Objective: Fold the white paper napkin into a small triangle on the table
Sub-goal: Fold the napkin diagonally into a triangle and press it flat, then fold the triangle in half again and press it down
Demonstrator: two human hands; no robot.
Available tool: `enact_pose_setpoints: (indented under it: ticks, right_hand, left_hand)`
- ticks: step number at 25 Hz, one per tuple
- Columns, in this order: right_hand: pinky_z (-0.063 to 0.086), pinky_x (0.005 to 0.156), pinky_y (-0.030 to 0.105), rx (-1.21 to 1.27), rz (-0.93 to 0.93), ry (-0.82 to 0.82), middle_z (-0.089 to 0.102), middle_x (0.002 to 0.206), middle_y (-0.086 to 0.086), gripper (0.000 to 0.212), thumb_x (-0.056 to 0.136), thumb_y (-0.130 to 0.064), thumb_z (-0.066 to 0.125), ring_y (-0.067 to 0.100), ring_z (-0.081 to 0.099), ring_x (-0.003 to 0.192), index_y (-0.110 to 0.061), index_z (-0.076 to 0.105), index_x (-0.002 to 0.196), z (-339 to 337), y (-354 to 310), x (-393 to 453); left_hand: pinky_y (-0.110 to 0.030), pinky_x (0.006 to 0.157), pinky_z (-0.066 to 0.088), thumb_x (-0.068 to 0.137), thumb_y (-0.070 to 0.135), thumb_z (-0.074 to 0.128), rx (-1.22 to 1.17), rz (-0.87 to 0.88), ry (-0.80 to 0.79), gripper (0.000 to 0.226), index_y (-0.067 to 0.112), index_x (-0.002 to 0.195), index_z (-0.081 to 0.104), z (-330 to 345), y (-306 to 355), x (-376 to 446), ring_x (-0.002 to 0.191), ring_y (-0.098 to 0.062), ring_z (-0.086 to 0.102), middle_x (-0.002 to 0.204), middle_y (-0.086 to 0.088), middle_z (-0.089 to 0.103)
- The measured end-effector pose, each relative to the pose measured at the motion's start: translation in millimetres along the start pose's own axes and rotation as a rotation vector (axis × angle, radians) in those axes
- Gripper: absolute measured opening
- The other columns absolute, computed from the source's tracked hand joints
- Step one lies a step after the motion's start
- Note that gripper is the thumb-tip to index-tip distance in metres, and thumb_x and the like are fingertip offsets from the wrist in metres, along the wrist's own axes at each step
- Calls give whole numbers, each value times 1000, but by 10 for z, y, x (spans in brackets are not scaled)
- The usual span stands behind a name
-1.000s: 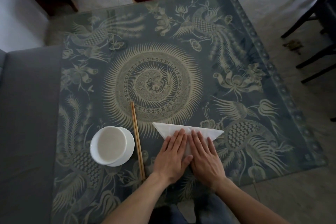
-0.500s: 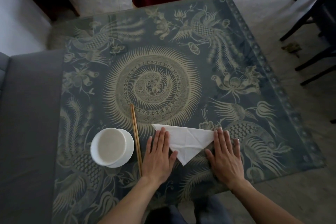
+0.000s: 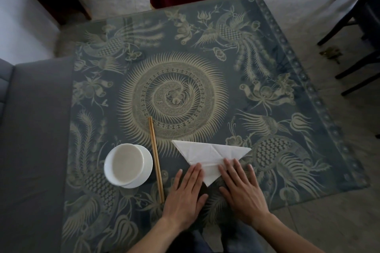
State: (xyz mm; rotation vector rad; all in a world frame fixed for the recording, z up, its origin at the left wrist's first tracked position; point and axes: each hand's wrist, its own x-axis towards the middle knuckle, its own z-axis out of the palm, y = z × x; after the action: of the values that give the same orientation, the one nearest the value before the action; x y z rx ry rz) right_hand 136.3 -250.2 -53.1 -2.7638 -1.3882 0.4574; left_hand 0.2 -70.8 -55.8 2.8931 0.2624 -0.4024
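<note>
1. Head view: white paper napkin [image 3: 207, 155] lies flat as a large triangle near the worktop's [image 3: 242, 92] near edge, slightly right of centre. Long folded edge runs left–right, parallel to that near edge; apex points toward the person.
2. Left hand [image 3: 186, 195] flat, fingers straight and together, fingertips resting on the napkin's left slanted edge near the apex. Right hand [image 3: 241, 188] flat, fingers slightly spread, fingertips on the right slanted edge. Neither pinches paper.
3. Key relation: napkin sits just beyond both hands, apex between them. Both are about equally near the apex; each long-edge corner lies farther out on its own hand's side.
4. Judgement: triangle still large; halving it probably means bringing one long-edge corner across to the other.
5. Surface: glass-like top over a blue cloth with pale bird-and-flower pattern; thin paper may slide on it.
6. Near left corner: white bowl [image 3: 128, 165], with chopsticks [image 3: 156, 158] between bowl and napkin, touching neither.
7. Room: grey sofa [image 3: 35, 139] along the left edge, dark chairs [image 3: 357, 26] past the right edge.
</note>
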Motion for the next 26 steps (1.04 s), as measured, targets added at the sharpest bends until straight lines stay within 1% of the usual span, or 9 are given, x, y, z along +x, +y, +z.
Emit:
enact_pose_setpoints:
  ticks: [4, 8, 10, 13, 17, 19, 21, 23, 26]
  right_hand:
    - [15, 114, 59, -2, 58, -14, 21, 160, 2, 61, 98, -52, 20, 26, 14, 147, -24, 28, 151, -42, 131, -82]
    - [14, 114, 60, 49, 69, 18, 22, 160, 6, 60, 100, -51, 20, 28, 12, 148, -21, 31, 151, -136, 69, 5]
    - [12, 114, 58, 73, 39, 24, 16, 161, 6, 60, 99, -48, 28, 27, 7, 148, -21, 26, 152, -197, 15, 121]
    - [10, 116, 56, 65, -34, -17, 11, 162, 4, 60, 99, -48, 27, 27, 4, 148, -21, 23, 153, -241, -25, 285]
    - [1, 117, 58, 35, -38, -85, -6, 162, -2, 63, 98, -56, 17, 22, -10, 148, -31, 6, 154, -220, 4, 381]
    - [2, 116, 60, 26, -35, -87, -4, 163, -2, 63, 97, -57, 20, 23, -10, 148, -34, 3, 154, -203, 34, 370]
    - [4, 115, 61, 11, -41, -96, -2, 163, -2, 64, 97, -56, 24, 25, -7, 148, -35, 2, 154, -208, 64, 341]
    - [5, 115, 63, 5, -50, -93, -2, 163, -1, 64, 98, -55, 27, 25, -6, 148, -36, 1, 153, -204, 79, 320]
    - [5, 113, 65, 21, -32, -89, 1, 163, 3, 65, 98, -55, 29, 27, -3, 148, -36, 3, 154, -226, 55, 305]
  left_hand:
    - [-49, 115, 11, 103, 50, 21, -32, -20, -13, 67, 9, 154, 12, 24, -45, -67, 150, -22, 2, 164, -8, 6]
    - [-50, 118, 12, 104, 46, 24, -119, -19, 119, 61, 13, 154, 15, -47, -45, 83, 150, -24, 4, 162, -7, 16]
    - [-50, 119, 15, 104, 43, 29, -178, -111, 216, 56, 14, 152, 22, -200, -92, 314, 149, -25, 11, 158, -8, 26]
    - [-50, 113, 27, 95, 43, 51, -171, -249, 258, 58, 15, 144, 36, -465, -298, 675, 137, -29, 34, 145, -9, 42]
    - [-42, 100, 36, 80, 52, 66, -86, -263, 90, 61, 23, 132, 49, -699, -544, 948, 114, -26, 49, 123, -3, 53]
    - [-41, 94, 37, 74, 55, 67, -56, -276, 19, 54, 27, 118, 52, -761, -574, 1037, 108, -24, 48, 116, -1, 57]
    - [-42, 89, 36, 70, 55, 68, -100, -346, -93, 45, 29, 101, 50, -813, -577, 1105, 106, -24, 44, 110, 1, 53]
    - [-43, 88, 36, 68, 50, 69, -142, -392, -192, 39, 29, 93, 48, -841, -570, 1135, 106, -24, 39, 105, 1, 42]
    - [-38, 80, 41, 67, 38, 70, -255, -378, -174, 29, 27, 87, 52, -838, -546, 1128, 99, -21, 46, 97, 5, 45]
